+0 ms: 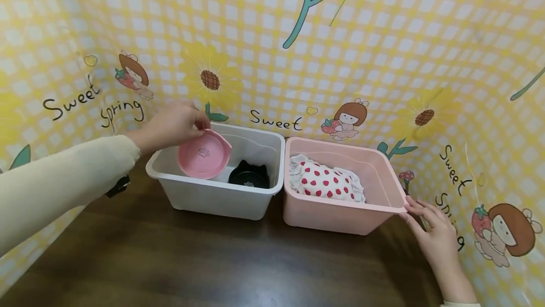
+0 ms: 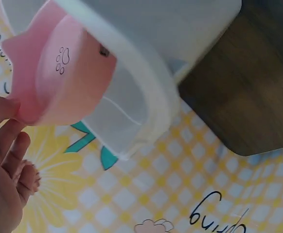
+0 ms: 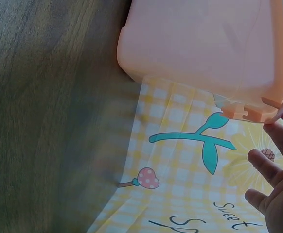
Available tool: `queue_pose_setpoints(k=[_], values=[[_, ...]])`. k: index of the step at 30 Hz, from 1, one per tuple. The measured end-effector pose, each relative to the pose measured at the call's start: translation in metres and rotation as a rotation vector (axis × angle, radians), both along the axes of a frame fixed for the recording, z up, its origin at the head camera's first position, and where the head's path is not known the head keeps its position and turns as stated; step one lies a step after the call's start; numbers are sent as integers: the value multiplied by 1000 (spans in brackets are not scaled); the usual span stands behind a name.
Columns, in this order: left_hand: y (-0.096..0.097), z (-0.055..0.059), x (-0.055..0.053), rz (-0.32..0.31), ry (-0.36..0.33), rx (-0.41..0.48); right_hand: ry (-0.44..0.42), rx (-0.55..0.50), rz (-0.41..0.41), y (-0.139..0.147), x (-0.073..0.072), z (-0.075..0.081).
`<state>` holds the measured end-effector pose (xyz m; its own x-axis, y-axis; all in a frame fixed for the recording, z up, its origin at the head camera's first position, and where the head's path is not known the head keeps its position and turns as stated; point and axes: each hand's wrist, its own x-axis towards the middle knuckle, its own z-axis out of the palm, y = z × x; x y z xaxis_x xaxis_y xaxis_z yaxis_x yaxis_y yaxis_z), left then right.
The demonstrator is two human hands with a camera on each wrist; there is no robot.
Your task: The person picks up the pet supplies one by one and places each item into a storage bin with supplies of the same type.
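My left hand [image 1: 179, 125] pinches the rim of a pink cat-eared bowl [image 1: 204, 155] with a paw print inside. The bowl is tilted over the left part of a white bin [image 1: 217, 196]; in the left wrist view the pink bowl [image 2: 59, 73] partly passes behind the bin's rim. Inside that bin sits a black cat-eared bowl [image 1: 250, 174]. At the right, my right hand [image 1: 434, 231] holds the front right corner of a pink bin [image 1: 336, 217], thumb and fingers at its rim. A white cloth item with red strawberries [image 1: 327, 180] lies in the pink bin.
Both bins stand side by side on a dark wooden table [image 1: 238, 259]. Behind and around them hangs a yellow checked cloth [image 1: 264, 75] printed with flowers and figures. A small black object [image 1: 118, 186] shows beneath the left sleeve.
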<state>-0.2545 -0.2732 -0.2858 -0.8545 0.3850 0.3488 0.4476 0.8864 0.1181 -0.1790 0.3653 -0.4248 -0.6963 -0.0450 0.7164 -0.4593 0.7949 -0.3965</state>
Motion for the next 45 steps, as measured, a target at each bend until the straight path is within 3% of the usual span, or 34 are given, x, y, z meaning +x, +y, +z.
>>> queue_pose_setpoints(k=[5, 13, 20, 28, 35, 45], values=[[-5, -19, -9, -10, -5, 12, -5, 10, -19, 1, 4, 2], [-7, -39, -23, -42, -72, -19, -5, -13, 20, 3, -3, 0], [0, -53, -38, -99, -103, -19, 17, -20, 14, 5, 2, 1], [-6, -70, -49, -13, -123, -34, -17, -11, 3, 4, -4, -1], [-10, -87, -51, -31, -126, -96, -25, 13, -15, 3, -4, -5], [-10, -95, -59, 6, -141, -136, -10, 11, -15, 4, -7, -7]])
